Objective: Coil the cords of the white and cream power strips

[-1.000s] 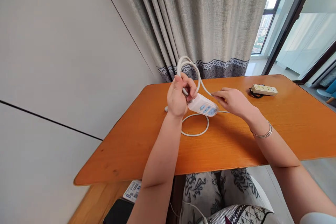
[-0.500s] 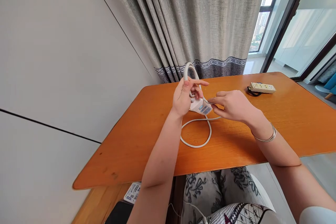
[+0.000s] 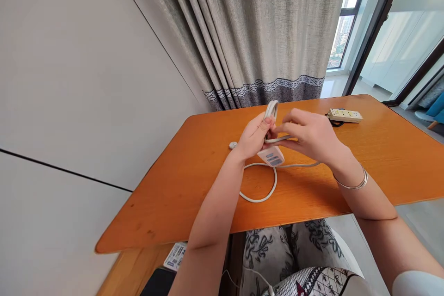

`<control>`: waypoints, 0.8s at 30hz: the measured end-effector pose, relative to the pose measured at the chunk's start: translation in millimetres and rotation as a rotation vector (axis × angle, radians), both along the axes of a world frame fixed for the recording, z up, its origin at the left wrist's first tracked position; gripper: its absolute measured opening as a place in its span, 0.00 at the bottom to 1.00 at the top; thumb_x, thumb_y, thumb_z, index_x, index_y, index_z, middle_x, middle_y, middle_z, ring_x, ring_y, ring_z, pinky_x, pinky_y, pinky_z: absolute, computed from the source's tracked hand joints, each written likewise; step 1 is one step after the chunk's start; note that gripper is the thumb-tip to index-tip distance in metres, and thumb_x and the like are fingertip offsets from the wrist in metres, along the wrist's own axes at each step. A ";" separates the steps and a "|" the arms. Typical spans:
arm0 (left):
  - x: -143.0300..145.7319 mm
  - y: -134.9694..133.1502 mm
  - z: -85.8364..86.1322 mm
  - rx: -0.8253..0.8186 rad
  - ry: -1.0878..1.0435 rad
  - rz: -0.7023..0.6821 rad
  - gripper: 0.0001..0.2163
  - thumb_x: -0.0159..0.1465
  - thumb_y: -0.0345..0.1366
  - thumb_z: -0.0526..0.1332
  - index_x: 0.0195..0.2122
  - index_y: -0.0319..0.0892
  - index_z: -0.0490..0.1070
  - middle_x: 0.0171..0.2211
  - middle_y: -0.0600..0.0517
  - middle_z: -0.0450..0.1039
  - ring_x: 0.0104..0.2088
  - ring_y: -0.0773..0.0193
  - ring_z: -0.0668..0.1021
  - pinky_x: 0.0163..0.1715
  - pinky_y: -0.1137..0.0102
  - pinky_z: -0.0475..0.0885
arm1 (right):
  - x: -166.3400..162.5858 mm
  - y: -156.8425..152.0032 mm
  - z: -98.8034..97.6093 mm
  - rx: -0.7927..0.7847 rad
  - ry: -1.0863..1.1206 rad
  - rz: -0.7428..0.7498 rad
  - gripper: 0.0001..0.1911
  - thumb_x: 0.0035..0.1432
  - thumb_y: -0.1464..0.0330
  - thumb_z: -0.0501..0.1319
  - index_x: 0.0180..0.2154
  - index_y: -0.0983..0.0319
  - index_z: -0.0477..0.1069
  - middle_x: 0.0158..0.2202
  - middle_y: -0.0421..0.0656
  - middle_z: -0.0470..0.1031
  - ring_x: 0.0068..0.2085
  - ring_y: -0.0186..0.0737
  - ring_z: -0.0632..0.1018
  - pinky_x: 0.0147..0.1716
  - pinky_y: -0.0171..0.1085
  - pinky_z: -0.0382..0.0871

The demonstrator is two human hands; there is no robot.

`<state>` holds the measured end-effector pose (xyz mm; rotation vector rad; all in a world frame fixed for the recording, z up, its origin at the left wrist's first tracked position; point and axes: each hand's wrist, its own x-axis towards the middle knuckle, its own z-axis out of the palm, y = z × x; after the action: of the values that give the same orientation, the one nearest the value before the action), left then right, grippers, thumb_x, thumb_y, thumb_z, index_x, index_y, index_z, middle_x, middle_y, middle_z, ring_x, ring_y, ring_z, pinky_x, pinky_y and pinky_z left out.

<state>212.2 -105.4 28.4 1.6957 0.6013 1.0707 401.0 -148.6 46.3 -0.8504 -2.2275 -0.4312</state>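
My left hand [image 3: 257, 135] is closed around a bundle of looped white cord [image 3: 272, 109], whose loops stick up above the thumb. Just under that hand is a white power strip [image 3: 272, 155] with a printed label on its end; much of it is hidden by the fingers. My right hand [image 3: 307, 135] pinches a stretch of the same cord to the right of the bundle. A loose loop of cord lies on the table below both hands. A small white piece, perhaps the plug [image 3: 233, 145], shows left of my left wrist.
A second, cream power strip [image 3: 344, 115] with a black cord lies at the table's back right. The orange wooden table [image 3: 166, 194] meets a pale wall on the left and a grey curtain [image 3: 277, 32] behind. Below its front edge are my lap and a white labelled box [image 3: 175, 256].
My left hand has moved right and slightly down with the bundle, and its fingers have closed round it. My right hand has shifted up a little, drawing the cord against the bundle.
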 end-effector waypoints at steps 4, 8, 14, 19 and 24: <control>0.4 -5.0 0.9 -0.178 0.055 -0.274 0.28 0.61 0.68 0.59 0.31 0.44 0.60 0.15 0.61 0.63 0.10 0.76 0.54 0.10 0.77 0.49 | 11.5 16.3 3.7 -0.018 0.096 0.058 0.26 0.64 0.46 0.62 0.51 0.59 0.78 0.50 0.50 0.78 0.48 0.46 0.78 0.44 0.41 0.72; 2.5 -5.7 -1.3 -0.273 0.047 -0.476 0.27 0.63 0.66 0.59 0.29 0.45 0.58 0.12 0.62 0.58 0.10 0.77 0.50 0.11 0.77 0.47 | 20.9 18.3 8.3 -0.218 0.016 0.216 0.26 0.66 0.48 0.61 0.53 0.62 0.76 0.44 0.48 0.81 0.43 0.42 0.81 0.41 0.37 0.72; 3.3 -1.3 0.7 -0.261 0.111 -0.473 0.27 0.64 0.65 0.58 0.30 0.43 0.62 0.10 0.62 0.57 0.10 0.75 0.51 0.12 0.76 0.47 | 27.1 8.3 14.9 -0.283 -0.045 0.131 0.19 0.72 0.56 0.56 0.52 0.61 0.77 0.44 0.49 0.82 0.41 0.42 0.82 0.37 0.36 0.68; 3.4 -3.9 3.0 -0.258 0.229 -0.499 0.29 0.61 0.68 0.59 0.29 0.42 0.63 0.13 0.60 0.59 0.11 0.76 0.54 0.12 0.76 0.47 | 30.4 17.8 11.7 -0.482 0.057 0.225 0.17 0.67 0.55 0.63 0.41 0.63 0.79 0.33 0.45 0.82 0.33 0.37 0.79 0.32 0.34 0.66; 7.7 -6.4 -1.7 -0.295 0.082 -0.560 0.28 0.59 0.65 0.65 0.27 0.44 0.60 0.13 0.62 0.56 0.11 0.77 0.53 0.12 0.77 0.46 | 29.4 28.1 8.7 -0.810 0.379 0.406 0.18 0.61 0.53 0.68 0.37 0.63 0.77 0.24 0.39 0.76 0.25 0.32 0.74 0.26 0.32 0.67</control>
<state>219.9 -111.8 26.7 1.5200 0.2853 0.4890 430.4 -120.5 55.0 -0.7410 -2.1119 0.8101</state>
